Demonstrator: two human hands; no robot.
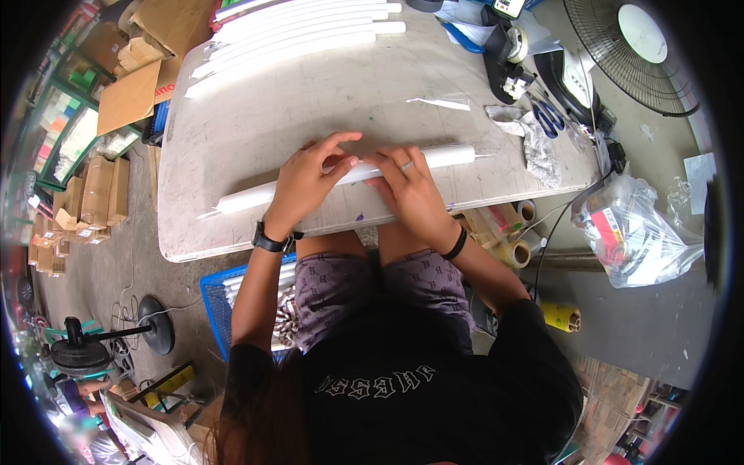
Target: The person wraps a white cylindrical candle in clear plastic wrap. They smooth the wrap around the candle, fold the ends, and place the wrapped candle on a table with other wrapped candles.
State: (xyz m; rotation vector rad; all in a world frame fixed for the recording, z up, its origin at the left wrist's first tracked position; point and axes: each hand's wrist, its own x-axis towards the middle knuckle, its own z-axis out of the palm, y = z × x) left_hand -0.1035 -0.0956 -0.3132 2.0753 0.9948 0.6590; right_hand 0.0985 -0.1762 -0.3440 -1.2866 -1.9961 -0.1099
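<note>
A long white candle-like stick, seemingly wrapped in clear film, lies slantwise along the table's near edge. Thin tips stick out at both of its ends. My left hand is over the stick left of its middle, index finger raised and thumb low beside the stick; whether it pinches film is unclear. Just to the right, my right hand has its fingers bent over the stick's middle and the thumb on the near side. The fingertips of both hands come close together there.
Several similar white sticks lie at the table's far side. A film scrap, a grey cloth, blue-handled scissors and a fan are to the right. Below left stands a blue basket holding more sticks.
</note>
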